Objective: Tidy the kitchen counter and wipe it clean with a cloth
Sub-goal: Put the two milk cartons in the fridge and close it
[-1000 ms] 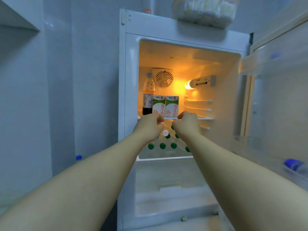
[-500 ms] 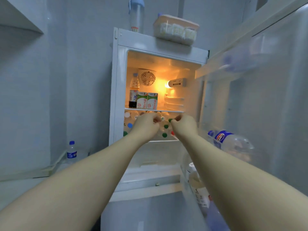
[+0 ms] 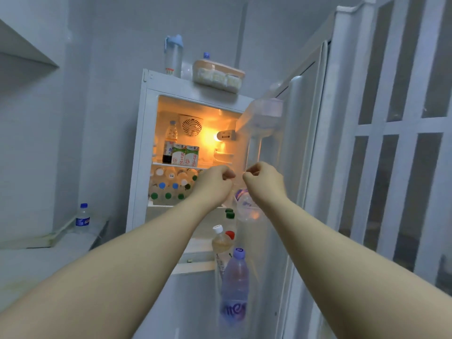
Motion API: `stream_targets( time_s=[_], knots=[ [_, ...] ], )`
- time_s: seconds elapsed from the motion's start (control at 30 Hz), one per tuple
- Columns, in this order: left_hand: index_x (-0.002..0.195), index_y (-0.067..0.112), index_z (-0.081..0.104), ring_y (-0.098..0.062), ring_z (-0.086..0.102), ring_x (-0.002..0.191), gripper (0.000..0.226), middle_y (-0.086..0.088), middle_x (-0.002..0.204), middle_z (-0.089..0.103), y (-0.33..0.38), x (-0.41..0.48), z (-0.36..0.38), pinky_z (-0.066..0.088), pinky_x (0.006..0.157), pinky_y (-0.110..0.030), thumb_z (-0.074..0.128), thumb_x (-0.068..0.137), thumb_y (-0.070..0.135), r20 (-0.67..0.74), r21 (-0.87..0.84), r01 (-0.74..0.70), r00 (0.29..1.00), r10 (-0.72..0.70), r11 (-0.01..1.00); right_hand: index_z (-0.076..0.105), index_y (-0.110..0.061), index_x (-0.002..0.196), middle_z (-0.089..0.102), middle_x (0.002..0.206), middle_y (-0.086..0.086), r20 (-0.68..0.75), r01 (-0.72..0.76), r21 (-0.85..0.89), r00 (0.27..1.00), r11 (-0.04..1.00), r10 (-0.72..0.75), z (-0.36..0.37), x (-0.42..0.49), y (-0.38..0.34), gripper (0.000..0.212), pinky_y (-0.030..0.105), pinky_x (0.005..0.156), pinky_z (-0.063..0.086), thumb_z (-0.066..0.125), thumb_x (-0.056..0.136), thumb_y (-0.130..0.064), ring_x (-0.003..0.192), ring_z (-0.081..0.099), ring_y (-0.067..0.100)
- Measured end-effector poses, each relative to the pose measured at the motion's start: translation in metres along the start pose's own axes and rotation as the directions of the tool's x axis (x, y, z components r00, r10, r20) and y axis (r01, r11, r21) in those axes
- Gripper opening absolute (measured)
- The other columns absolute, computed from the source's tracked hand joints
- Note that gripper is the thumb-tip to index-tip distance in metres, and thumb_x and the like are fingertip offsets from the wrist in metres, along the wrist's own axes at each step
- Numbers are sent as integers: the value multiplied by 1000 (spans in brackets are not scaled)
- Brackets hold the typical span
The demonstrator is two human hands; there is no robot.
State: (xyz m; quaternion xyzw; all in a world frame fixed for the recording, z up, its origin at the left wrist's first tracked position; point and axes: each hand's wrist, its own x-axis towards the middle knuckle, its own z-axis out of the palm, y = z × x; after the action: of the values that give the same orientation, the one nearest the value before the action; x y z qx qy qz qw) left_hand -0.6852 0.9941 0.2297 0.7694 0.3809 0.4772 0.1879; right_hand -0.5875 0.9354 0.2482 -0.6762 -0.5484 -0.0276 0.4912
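Note:
An open white fridge (image 3: 143, 133) stands ahead, lit inside. Two green-and-white milk cartons (image 3: 185, 155) and a dark-liquid bottle (image 3: 169, 143) stand on its top shelf, with several capped bottles (image 3: 168, 185) lying below. My left hand (image 3: 215, 183) and my right hand (image 3: 263, 179) are held out in front of the fridge opening, both curled into loose fists with nothing visible in them. The fridge door (image 3: 291, 167) hangs open to the right, with bottles (image 3: 233, 285) in its racks. The counter (image 3: 36, 263) lies at lower left.
A small water bottle (image 3: 82, 218) stands on the counter by the wall. On top of the fridge are a blue-lidded bottle (image 3: 173, 56) and a lidded container (image 3: 217, 75). A white folding door (image 3: 391, 143) fills the right side. A shelf (image 3: 27, 57) juts out at upper left.
I have backed away from the fridge and both hands have withdrawn from the shelf edge. The fridge door has swung further into view at the right.

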Motion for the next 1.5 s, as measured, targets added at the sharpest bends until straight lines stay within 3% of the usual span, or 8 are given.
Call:
stream_targets(
  time_s=[0.17, 0.4, 0.47, 0.6, 0.87, 1.13, 1.33, 1.5],
  knots=[
    [117, 16, 62, -18, 58, 108, 31, -3, 116, 65, 40, -23, 37, 43, 83, -24, 47, 91, 10, 100, 9, -77, 992, 76, 997, 60, -12, 103, 57, 92, -1, -62, -24, 93, 998, 995, 30, -43, -27, 21, 19, 25, 73, 35, 46, 93, -18, 89, 51, 17],
    [111, 22, 64, -18, 59, 109, 27, 2, 114, 66, 67, -44, 70, 46, 96, -33, 51, 89, 16, 110, 46, -123, 987, 117, 991, 62, -17, 109, 49, 114, 5, -437, -21, -242, 895, 970, -90, -73, -55, 51, 23, 33, 92, 31, 47, 92, -22, 110, 43, 24],
    [115, 21, 63, -17, 57, 110, 29, 1, 117, 64, 65, -48, 71, 45, 97, -31, 50, 90, 14, 118, 46, -116, 987, 110, 992, 53, -19, 120, 40, 126, 6, -486, -93, -173, 874, 981, -3, -78, -58, 56, 29, 35, 96, 31, 49, 91, -21, 114, 40, 25],
    [118, 19, 61, -16, 56, 110, 30, 1, 120, 61, 56, -50, 68, 46, 94, -29, 48, 91, 12, 122, 25, -92, 989, 88, 995, 46, -12, 105, 45, 118, 5, -362, -134, 107, 918, 985, 165, -81, -59, 66, 11, 32, 71, 38, 45, 95, -17, 87, 47, 21],
    [114, 19, 62, -15, 55, 107, 26, 1, 115, 62, 31, -47, 49, 42, 84, -25, 49, 93, 14, 87, 38, -47, 995, 44, 998, 53, -13, 102, 46, 102, -1, -335, -17, 39, 942, 999, 29, -73, -58, 61, 9, 27, 68, 35, 47, 95, -14, 80, 50, 19],
    [112, 14, 63, -11, 50, 99, 24, 0, 113, 62, 1, -46, -5, 39, 83, -25, 48, 94, 10, -23, 52, 26, 999, -24, 998, 59, -16, 111, 47, 127, 2, -209, 214, -14, 955, 977, -212, -13, -60, 36, 21, 31, 78, 45, 48, 94, -12, 109, 54, 25],
    [113, 16, 64, -15, 55, 102, 26, 0, 116, 64, -56, -44, -52, 41, 86, -25, 48, 93, 10, -117, 130, 145, 985, -130, 981, 40, -37, 138, -1, 159, -6, 123, 435, -147, 899, 888, -420, 53, -54, 19, 50, 32, 88, 47, 40, 95, -11, 142, 19, 18],
    [112, 16, 64, -17, 57, 104, 28, -1, 116, 65, -105, -27, -96, 40, 87, -23, 47, 91, 8, -208, 184, 236, 958, -196, 954, 37, -35, 142, 1, 160, 6, 180, 579, -234, 815, 781, -551, 115, -33, -6, 53, 39, 103, 38, 43, 92, -18, 145, 18, 28]
  ],
)
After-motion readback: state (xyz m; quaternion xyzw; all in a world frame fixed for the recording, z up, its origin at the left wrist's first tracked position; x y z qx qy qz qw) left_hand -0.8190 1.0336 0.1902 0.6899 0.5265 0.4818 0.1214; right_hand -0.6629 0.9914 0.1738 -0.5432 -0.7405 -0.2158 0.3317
